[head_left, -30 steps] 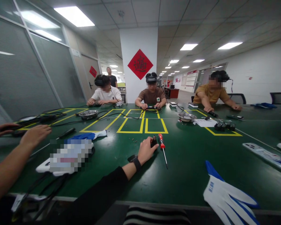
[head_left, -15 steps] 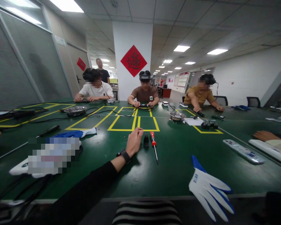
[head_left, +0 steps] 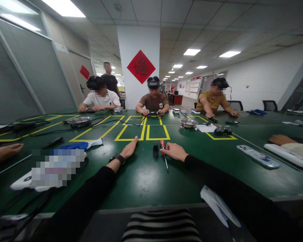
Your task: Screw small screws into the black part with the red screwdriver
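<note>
My right hand (head_left: 176, 152) has its thumb and fingers closed on the lower handle of a screwdriver (head_left: 162, 143). The screwdriver lies on the green table, red handle away from me and metal shaft toward me. Just left of it a small black device with a metal top (head_left: 155, 148) stands upright and untouched. Further left, my left hand (head_left: 128, 150) rests near the table surface with fingers stretched forward, holding nothing I can see. A dark watch is on that wrist. The undersides of its fingers are hidden.
A blue-and-white glove (head_left: 77, 146) and a white case with cables (head_left: 22, 179) lie left. Another glove (head_left: 218, 205) is partly under my right sleeve. A phone (head_left: 258, 156) lies right. Metal bowls (head_left: 189, 123) and black parts (head_left: 223, 130) stand further back. Co-workers sit around the table.
My left hand let go of the black device, leaving it standing, and moved left. My right hand came in from the right over the glove and took hold of the screwdriver.
</note>
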`<state>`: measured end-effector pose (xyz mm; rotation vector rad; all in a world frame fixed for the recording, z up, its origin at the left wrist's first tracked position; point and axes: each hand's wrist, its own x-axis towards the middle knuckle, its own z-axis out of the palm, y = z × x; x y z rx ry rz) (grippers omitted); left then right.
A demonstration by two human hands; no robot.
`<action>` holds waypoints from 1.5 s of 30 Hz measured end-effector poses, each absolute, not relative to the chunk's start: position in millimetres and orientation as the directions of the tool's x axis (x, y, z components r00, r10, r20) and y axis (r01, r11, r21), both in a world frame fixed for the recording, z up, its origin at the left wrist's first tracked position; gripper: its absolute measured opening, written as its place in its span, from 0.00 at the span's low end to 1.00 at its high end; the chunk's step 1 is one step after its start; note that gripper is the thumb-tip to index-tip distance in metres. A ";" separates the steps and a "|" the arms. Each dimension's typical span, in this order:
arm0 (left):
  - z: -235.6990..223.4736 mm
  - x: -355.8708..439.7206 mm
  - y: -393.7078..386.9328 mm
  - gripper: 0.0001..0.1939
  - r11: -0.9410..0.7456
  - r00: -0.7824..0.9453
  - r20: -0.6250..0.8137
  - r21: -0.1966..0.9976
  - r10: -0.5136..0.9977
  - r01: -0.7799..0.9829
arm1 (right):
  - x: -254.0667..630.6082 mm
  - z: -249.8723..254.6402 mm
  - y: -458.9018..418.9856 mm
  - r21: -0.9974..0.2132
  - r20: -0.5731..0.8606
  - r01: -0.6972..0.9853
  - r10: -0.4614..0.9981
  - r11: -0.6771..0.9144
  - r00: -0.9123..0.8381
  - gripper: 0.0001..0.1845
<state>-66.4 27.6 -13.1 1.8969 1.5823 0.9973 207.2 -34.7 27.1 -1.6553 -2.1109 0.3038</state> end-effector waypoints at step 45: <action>-12.3 -70.4 44.8 0.24 -0.370 0.128 0.355 0.786 0.926 0.495 | 219.5 13.3 -13.3 -0.959 0.148 -0.263 0.980 0.109 -0.132 0.18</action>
